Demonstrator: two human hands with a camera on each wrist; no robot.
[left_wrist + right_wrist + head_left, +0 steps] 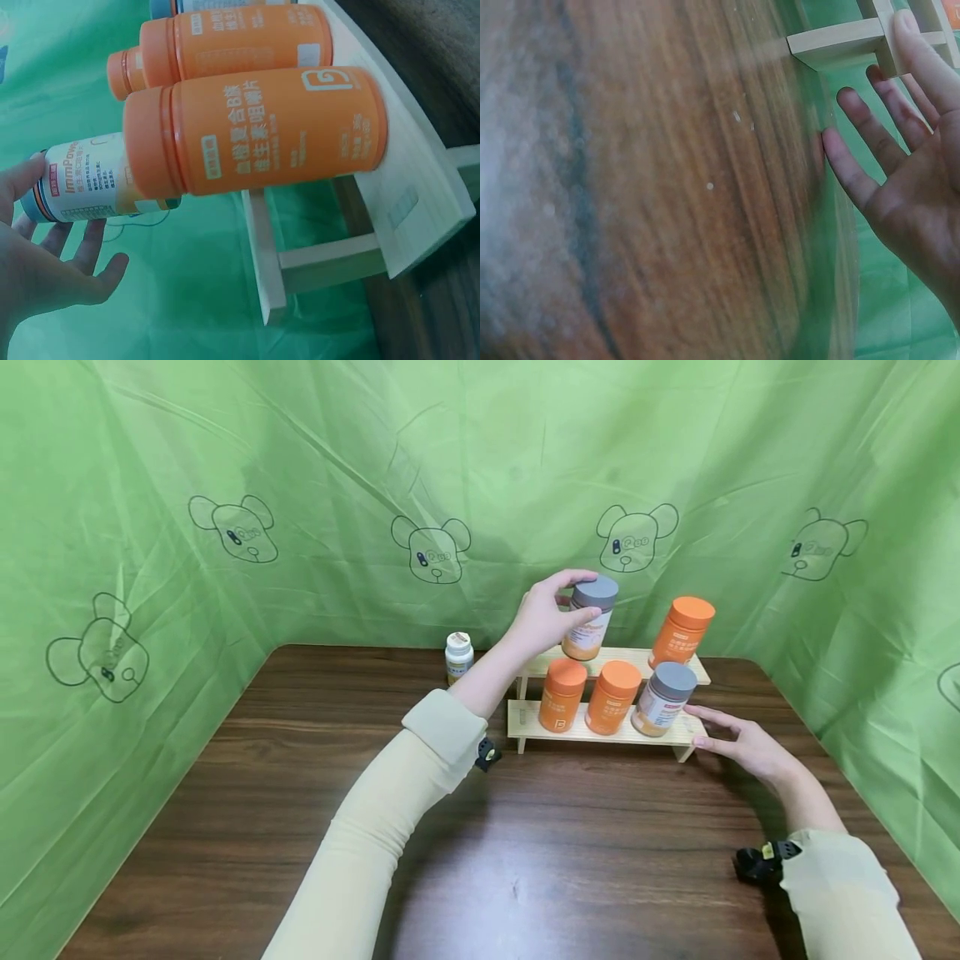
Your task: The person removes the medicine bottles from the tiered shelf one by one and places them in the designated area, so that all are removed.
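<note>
My left hand [546,617] grips a grey-lidded supplement jar [588,635] by its top, thumb and fingers on either side of the lid. The jar stands upright at the upper tier [628,656] of a wooden two-tier rack; whether its base touches the board, I cannot tell. In the left wrist view, the held jar [90,176] is partly hidden behind an orange jar [262,127]. My right hand [753,750] is at the right end of the lower tier [585,734], its fingers extended. The right wrist view has its thumb against the rack's end [840,41].
Two orange jars [562,697] and another grey-lidded jar [664,700] line the lower tier. One more orange jar [681,633] stands at the upper tier's right. Left of the rack is a small white-capped bottle [459,658]. Green cloth [337,460] surrounds the dark wooden table [300,827].
</note>
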